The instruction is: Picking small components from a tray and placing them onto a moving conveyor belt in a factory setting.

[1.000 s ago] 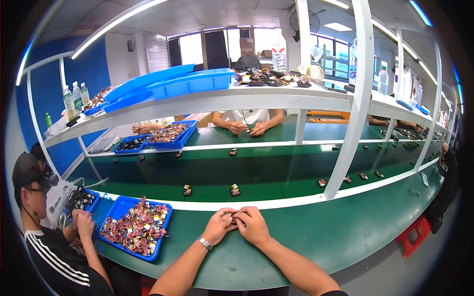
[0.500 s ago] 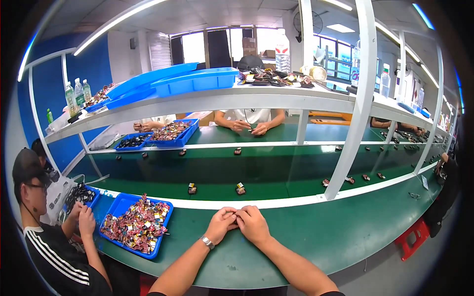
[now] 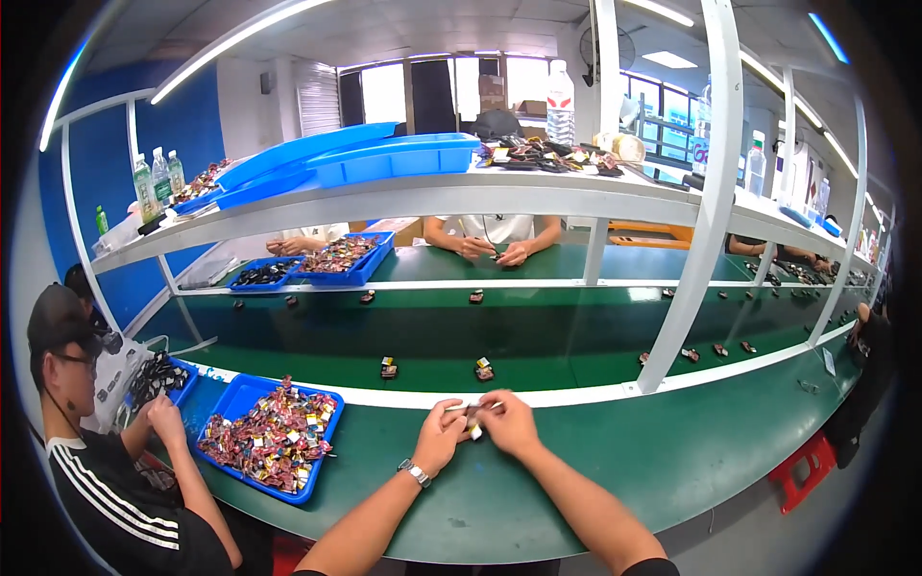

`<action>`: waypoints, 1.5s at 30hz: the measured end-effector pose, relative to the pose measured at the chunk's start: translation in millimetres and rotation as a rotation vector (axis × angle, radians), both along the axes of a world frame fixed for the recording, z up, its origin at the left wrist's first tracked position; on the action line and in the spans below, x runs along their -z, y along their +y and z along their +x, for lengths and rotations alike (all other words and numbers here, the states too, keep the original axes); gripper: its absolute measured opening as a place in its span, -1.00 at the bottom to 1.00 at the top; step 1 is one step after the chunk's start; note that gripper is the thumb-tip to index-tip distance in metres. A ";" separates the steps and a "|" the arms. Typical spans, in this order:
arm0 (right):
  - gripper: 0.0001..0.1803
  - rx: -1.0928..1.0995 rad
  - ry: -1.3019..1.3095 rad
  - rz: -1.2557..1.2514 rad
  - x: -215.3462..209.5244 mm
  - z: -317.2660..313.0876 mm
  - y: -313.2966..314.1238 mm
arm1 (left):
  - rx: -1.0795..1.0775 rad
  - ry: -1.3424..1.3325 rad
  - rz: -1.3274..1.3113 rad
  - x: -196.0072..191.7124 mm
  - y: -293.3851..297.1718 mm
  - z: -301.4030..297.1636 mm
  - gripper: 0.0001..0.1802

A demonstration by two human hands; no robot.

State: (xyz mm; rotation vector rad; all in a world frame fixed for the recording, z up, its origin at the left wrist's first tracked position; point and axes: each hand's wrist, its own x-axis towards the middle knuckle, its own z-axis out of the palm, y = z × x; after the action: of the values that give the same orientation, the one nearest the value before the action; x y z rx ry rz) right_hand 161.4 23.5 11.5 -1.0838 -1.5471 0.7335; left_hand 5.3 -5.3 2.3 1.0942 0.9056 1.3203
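The left hand [image 3: 440, 440] is narrow, its thumb and fingers drawn together on a small electronic component [image 3: 475, 433] with a pale tab; the right hand [image 3: 512, 425] pinches the same component from the other side, its fingertips nearly meeting the left's. The component is between the two hands, above the green bench [image 3: 576, 480] and near the white rail [image 3: 557, 396] along its far edge; its finer detail is too small to tell. A metal wristwatch [image 3: 415, 472] circles the left wrist. To the left on the bench, a blue tray [image 3: 240, 392] is heaped with similar components [image 3: 274, 432]. Beyond the rail, two component clusters [image 3: 483, 370] lie apart on the green conveyor belt [image 3: 547, 370]. A co-worker in a dark cap [image 3: 60, 317] sits at the left, both hands raised together.
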 end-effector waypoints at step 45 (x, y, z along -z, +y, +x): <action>-0.82 0.112 -0.438 0.392 -15.6 -3.6 -44.2 | 0.344 0.056 -0.123 -10.1 5.6 -21.9 -0.66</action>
State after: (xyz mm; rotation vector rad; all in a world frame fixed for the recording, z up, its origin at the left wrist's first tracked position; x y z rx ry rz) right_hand 157.8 -20.7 27.1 -1.0622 -1.8798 0.1010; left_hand -16.6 0.3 12.4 1.1368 0.7871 0.9437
